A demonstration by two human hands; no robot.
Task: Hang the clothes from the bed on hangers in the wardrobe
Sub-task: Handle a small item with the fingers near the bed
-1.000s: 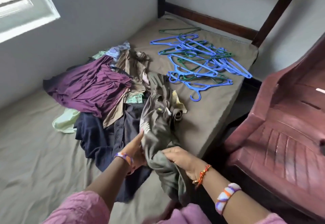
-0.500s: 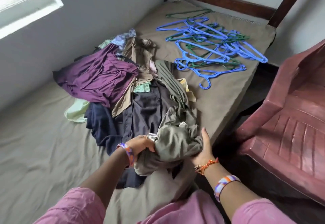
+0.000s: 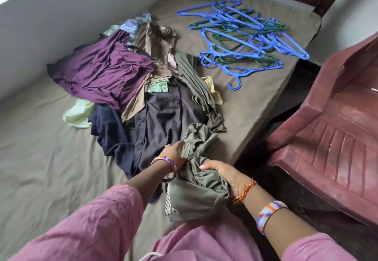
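My left hand [image 3: 173, 155] and right hand [image 3: 219, 171] both clutch the bunched olive garment [image 3: 196, 189] at the bed's [image 3: 51, 158] near edge; its far end trails into the clothes pile [image 3: 143, 101], so lifting may drag neighbours off; hangers [image 3: 241, 35] lie beyond, chair [image 3: 331, 138] crowds my right

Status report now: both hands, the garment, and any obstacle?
Left hand and right hand grip olive garment at bed edge. Hangers untouched. No obstacle.
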